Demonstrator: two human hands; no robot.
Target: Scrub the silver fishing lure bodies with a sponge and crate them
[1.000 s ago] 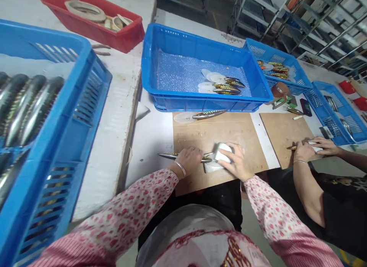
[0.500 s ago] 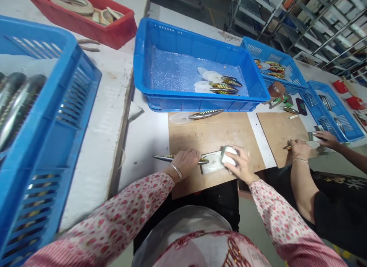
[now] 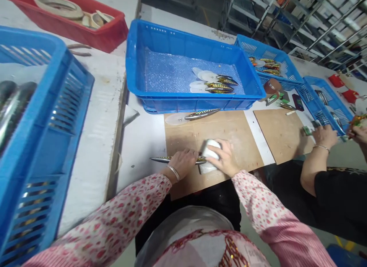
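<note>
My left hand [image 3: 184, 161] is closed over a long silver fishing lure [image 3: 160, 159] and presses it onto the brown board [image 3: 229, 131]. My right hand [image 3: 225, 158] is closed on a white pad [image 3: 210, 151] that lies against the lure's clear lip. A second lure with a clear round lip [image 3: 197, 114] lies at the far edge of the board. Several gold-striped lures [image 3: 219, 85] rest on bubble wrap in the blue tray [image 3: 160, 72] beyond.
A big blue crate [image 3: 48, 137] with dark lures stands at my left. A red bin [image 3: 69, 20] with tape rolls sits at the back. A co-worker at the right has a hand [image 3: 323, 137] on a second board [image 3: 282, 133], by more blue trays [image 3: 269, 64].
My right hand slid the white pad left, over the lure's lip, toward my left hand. The co-worker's hands moved right, off their board. The view shifted slightly.
</note>
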